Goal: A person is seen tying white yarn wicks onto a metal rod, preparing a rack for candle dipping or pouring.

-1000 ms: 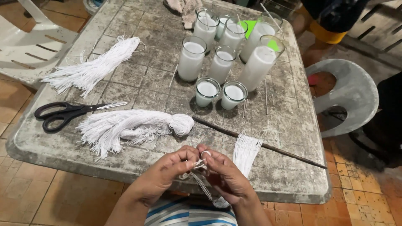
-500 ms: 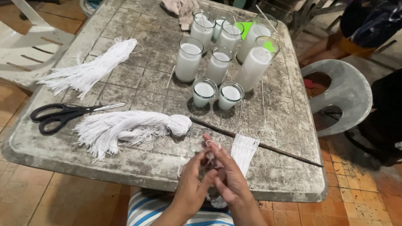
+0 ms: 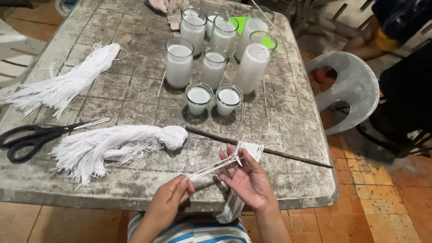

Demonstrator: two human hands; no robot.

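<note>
My left hand (image 3: 170,198) pinches one end of a few white strings (image 3: 211,167) at the table's near edge. My right hand (image 3: 248,180) holds the other end, palm up, with the strings stretched taut between the two hands. Under my right hand a small bundle of cut white strings (image 3: 252,150) lies over the table edge and hangs down toward my lap. A large bundle of white string (image 3: 119,146) lies just left of my hands.
Black-handled scissors (image 3: 38,135) lie at the left edge of the worn grey table (image 3: 292,135). A second string bundle (image 3: 67,85) lies far left. Several glasses of white wax (image 3: 213,67) stand at the back. A thin dark stick (image 3: 279,154) lies near my right hand. A grey plastic chair (image 3: 346,90) is at right.
My hands were close together working the strings; now they have drawn apart, left hand toward me and left, pulling the strings taut. The camera has moved closer.
</note>
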